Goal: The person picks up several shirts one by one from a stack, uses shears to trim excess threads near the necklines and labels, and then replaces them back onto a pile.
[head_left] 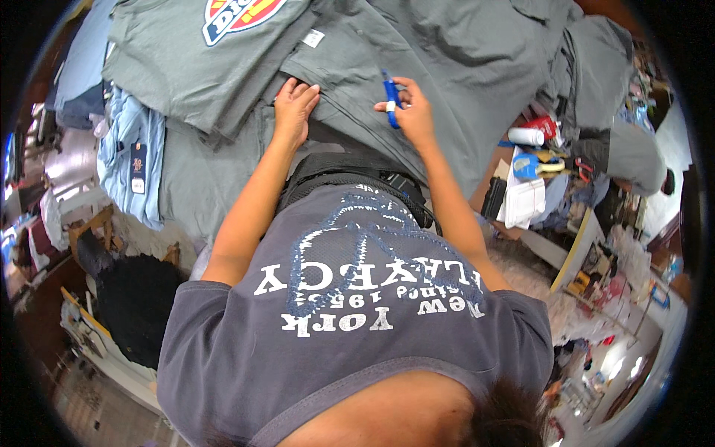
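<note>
Grey T-shirts are spread in layers over the work surface before me. The lower edge of one grey T-shirt (pixel 350 78) lies between my hands, a small white label near its upper left. My left hand (pixel 295 112) is at this edge, its fingers curled and pinching the cloth. My right hand (pixel 413 115) is closed round blue thread snips (pixel 392 100), held over the same cloth with the tip pointing away from me. Left of my hands lies another grey T-shirt (pixel 179 63) with a red, yellow and blue print.
Light blue garments (pixel 130 156) with a dark tag hang at the left edge. On the right lie a white spool (pixel 526 136), a blue and yellow tape dispenser (pixel 532 165) and a white box (pixel 525 203). A black cloth-covered seat (pixel 138 305) stands behind me on the left.
</note>
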`<state>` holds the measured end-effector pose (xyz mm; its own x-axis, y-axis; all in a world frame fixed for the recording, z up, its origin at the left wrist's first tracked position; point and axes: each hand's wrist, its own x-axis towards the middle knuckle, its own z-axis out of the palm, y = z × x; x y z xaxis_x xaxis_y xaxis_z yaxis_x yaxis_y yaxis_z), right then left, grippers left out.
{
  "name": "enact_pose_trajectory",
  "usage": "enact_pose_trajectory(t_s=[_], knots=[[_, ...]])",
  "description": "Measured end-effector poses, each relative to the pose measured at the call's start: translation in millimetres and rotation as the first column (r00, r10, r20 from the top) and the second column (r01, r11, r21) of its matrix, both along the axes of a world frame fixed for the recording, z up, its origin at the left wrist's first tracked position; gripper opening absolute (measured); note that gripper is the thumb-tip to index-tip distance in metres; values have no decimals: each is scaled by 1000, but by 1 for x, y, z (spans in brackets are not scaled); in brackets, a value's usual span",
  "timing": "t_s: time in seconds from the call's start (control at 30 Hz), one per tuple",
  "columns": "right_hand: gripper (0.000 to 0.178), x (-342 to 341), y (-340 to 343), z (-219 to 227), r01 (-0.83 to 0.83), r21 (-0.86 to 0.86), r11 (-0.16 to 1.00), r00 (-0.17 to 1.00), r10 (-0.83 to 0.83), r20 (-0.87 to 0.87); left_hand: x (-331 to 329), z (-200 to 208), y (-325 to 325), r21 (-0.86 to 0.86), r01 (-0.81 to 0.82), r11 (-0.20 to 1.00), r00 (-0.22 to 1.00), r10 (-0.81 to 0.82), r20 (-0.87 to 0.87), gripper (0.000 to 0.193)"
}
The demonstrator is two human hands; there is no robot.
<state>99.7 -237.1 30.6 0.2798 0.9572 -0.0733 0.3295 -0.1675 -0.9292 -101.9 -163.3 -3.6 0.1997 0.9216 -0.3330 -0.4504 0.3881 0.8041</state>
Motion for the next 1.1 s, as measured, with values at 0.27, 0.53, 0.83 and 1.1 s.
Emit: enact_pose_trajectory(t_s=[0.27, 0.53, 0.83, 1.1], knots=[[50, 70, -106, -10, 378, -21, 926, 905, -374, -201, 7, -3, -11, -8, 86, 996, 978, -86, -188, 14], [49, 82, -164, -11, 509, 4, 861, 837, -493, -237, 22, 35, 31, 119, 31, 992, 996, -21, -84, 13], [49, 90, -200, -8, 551, 62, 832, 818, -525, -234, 42, 2, -33, -130, 174, 976, 984, -177, -14, 30], [51, 96, -222, -16, 497, 106, 861, 866, -499, 0, 58, 0, -29, 151, 279, 948, 873, -185, -452, 20]])
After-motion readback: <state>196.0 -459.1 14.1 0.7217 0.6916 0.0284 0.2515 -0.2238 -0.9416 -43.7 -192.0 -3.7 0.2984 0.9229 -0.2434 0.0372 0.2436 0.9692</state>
